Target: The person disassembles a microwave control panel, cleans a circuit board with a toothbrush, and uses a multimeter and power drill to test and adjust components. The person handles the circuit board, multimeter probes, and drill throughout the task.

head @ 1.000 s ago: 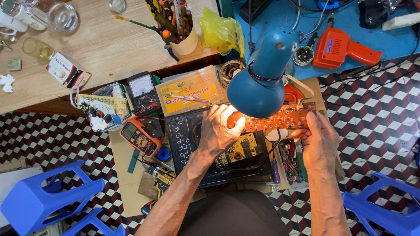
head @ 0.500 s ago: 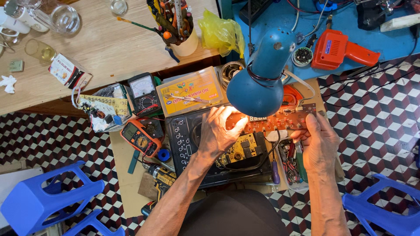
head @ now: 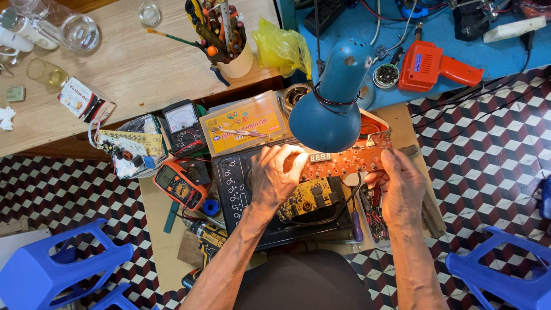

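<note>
We hold the board (head: 347, 162) between left hand (head: 274, 178) and right hand (head: 402, 186), under the lamp (head: 333, 109) and above the open case (head: 275, 212). Left of the case lies a meter (head: 179, 183); behind it, a box (head: 244, 121). The gun (head: 433, 66) lies far right, behind.

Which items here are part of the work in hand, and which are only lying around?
In hand:
left hand and right hand hold the red circuit board
lamp lights it
black appliance lies under it

Lying about:
orange multimeter
red solder gun
tool cup
yellow bag
blue stools
</note>
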